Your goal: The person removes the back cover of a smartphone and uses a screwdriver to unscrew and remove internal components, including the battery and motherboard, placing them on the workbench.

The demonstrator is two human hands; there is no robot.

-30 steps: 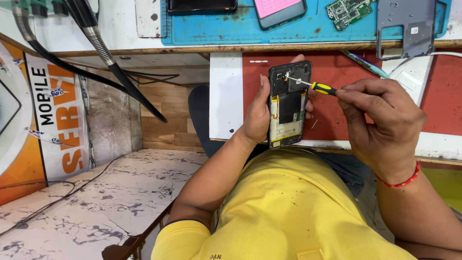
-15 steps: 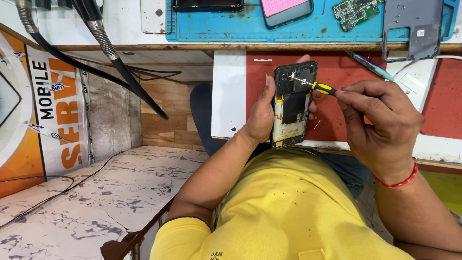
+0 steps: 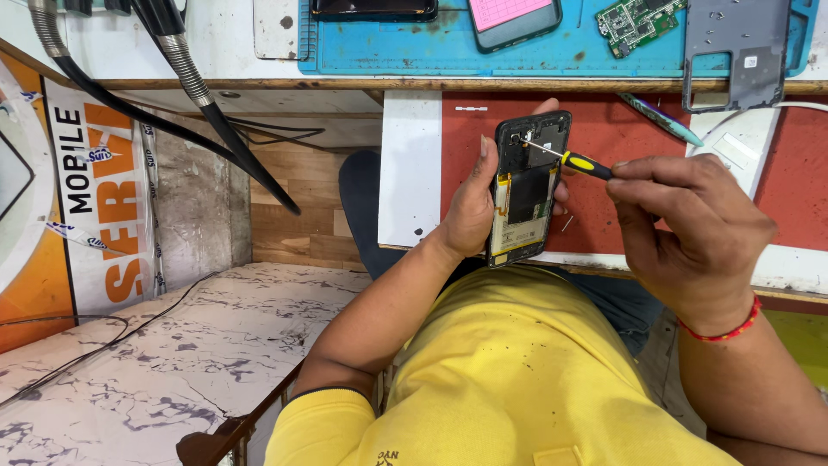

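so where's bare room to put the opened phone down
The red surface between the opened phone and the right hand is bare, as is the white panel beside the left hand. The blue mat above is crowded with parts.

A single head-worn camera looks steeply down from above the person's chest, close to the hands. The table edge runs along the 12 o'clock side, the yellow shirt fills 6 o'clock, and the floor lies toward 8 o'clock.
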